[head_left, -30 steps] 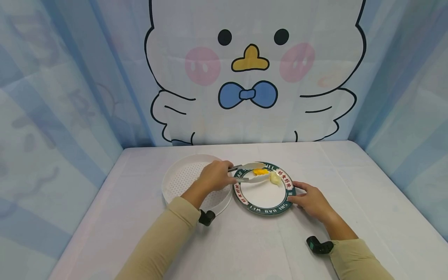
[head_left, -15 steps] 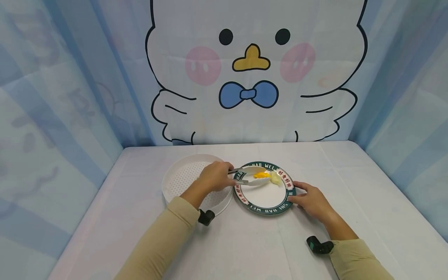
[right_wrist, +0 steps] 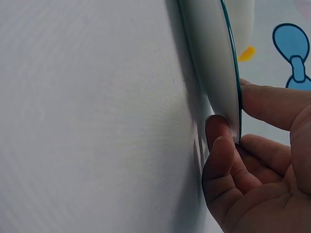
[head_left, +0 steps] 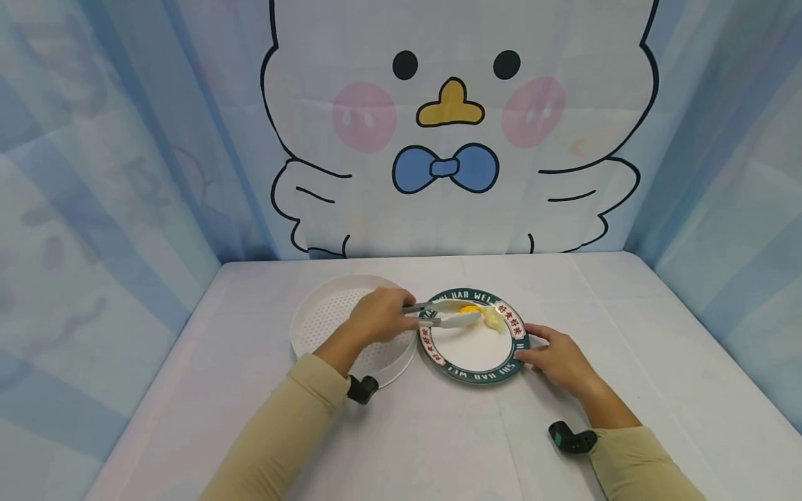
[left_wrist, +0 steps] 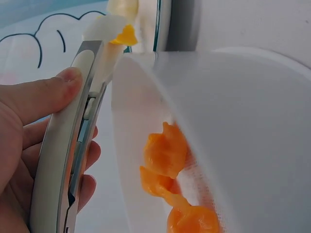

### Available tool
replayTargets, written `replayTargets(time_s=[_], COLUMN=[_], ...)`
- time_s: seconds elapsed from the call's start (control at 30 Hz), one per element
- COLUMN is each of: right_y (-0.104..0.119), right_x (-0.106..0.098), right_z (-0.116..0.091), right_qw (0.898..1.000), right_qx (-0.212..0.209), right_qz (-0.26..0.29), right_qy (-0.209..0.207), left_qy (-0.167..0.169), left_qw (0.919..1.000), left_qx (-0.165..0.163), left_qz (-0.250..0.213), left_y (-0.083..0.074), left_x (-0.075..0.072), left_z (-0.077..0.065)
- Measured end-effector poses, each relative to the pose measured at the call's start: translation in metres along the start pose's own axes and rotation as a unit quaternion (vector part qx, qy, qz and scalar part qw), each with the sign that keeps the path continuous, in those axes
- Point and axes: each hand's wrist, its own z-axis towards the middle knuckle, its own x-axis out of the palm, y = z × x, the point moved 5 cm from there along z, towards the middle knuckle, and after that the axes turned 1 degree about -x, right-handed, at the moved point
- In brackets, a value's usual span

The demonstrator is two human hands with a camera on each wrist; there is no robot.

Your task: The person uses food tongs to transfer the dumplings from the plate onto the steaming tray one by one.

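My left hand point(head_left: 379, 316) grips a pair of tongs point(head_left: 456, 320) with pale handles and white tips, the thumb pressing one arm. The spread tips reach over a plate point(head_left: 479, 378) with a green lettered rim, right at a yellow piece point(head_left: 470, 308) of soft-looking food. A pale yellow piece point(head_left: 492, 319) lies beside it. My right hand point(head_left: 560, 358) pinches the plate's right rim, thumb on top and fingers beneath. Under my left forearm stands a round white basket point(head_left: 313, 313) with a perforated floor. Glossy orange pieces point(left_wrist: 167, 150) inside it show in the left wrist view.
A white cloth covers the table point(head_left: 438, 445). Behind it hangs a curtain point(head_left: 451, 223) printed with a cartoon face and blue bow tie; more curtains close off both sides. The basket's right rim stands close against the plate's left edge.
My left hand and the tongs have shifted slightly left, and the tips now cover more of the yellow piece. The right hand and the plate have stayed in place.
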Motion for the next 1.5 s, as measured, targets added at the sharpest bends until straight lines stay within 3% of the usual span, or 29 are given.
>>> replayTargets(time_s=[0.33,0.67,1.17,1.5], right_y=[-0.001,-0.003,-0.001,-0.001], right_x=[0.001,0.001,0.000,0.000], right_z=[0.000,-0.001,-0.002,0.000], right_qw=[1.000,1.000,1.000,1.000], right_qx=[0.003,0.008,0.001,-0.001], right_qz=[0.001,0.005,0.002,0.003], right_qy=[-0.001,-0.003,-0.002,0.000], left_qy=[-0.011,-0.048,-0.068,-0.070], left_qw=[0.9995,0.9968,0.9921,0.9898], left_qx=[-0.018,-0.056,-0.085,-0.111], left_qz=[-0.022,-0.029,-0.061,-0.055], left_y=[0.016,0.047,0.089,0.116], left_x=[-0.015,-0.035,-0.058,-0.068], left_z=[-0.011,-0.029,-0.057,-0.070])
